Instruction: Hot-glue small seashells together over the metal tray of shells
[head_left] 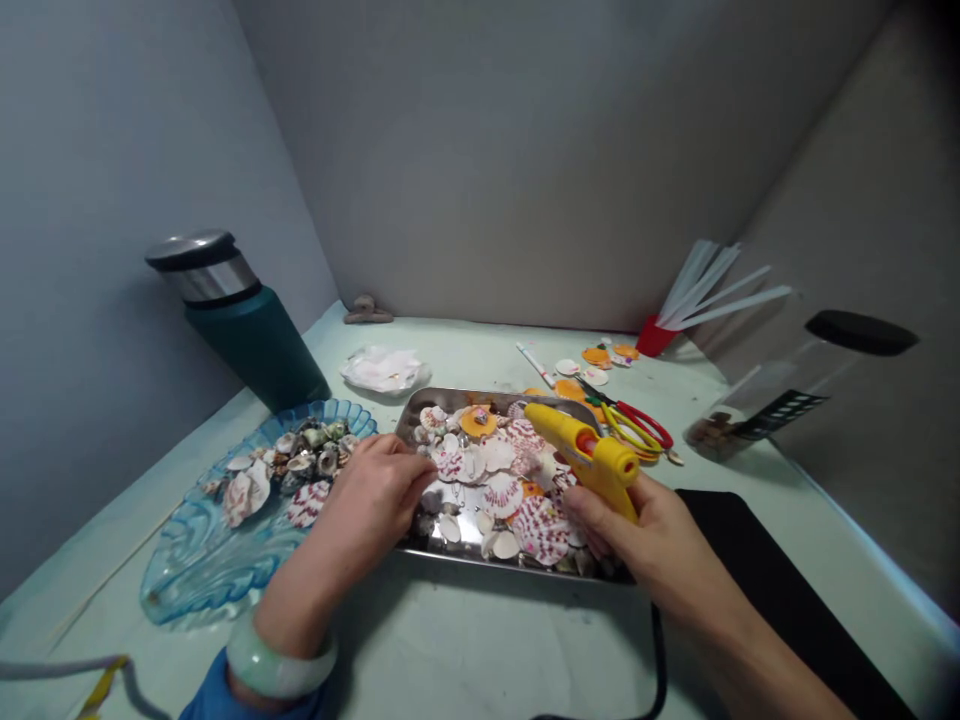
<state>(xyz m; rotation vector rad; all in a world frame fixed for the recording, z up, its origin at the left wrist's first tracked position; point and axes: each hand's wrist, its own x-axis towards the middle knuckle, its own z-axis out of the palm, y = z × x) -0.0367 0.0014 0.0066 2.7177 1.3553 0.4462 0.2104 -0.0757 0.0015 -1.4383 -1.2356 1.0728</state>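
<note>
A yellow hot glue gun (585, 452) is gripped by my right hand (649, 530), its nozzle pointing up and left above the metal tray (525, 570). In that tray lie many seashells, among them speckled scallop shells (541, 530), small white shells (505, 545) and an orange shell (478, 421) with a small piece on its middle. My left hand (382, 485) is closed at the tray's left side, thumb and fingertips pinched together. Whatever sits between those fingertips is too small or hidden to name. A green bangle (281, 660) circles the left wrist.
Left of the tray, a blue dish (217, 565) holds shells beside a teal bottle (259, 335). Behind lie a plastic bag (385, 370) and a marker (535, 365). Scissors (637, 425), a red cup (656, 336) of glue sticks, a jar (795, 390) and a black mat (765, 570) are at right.
</note>
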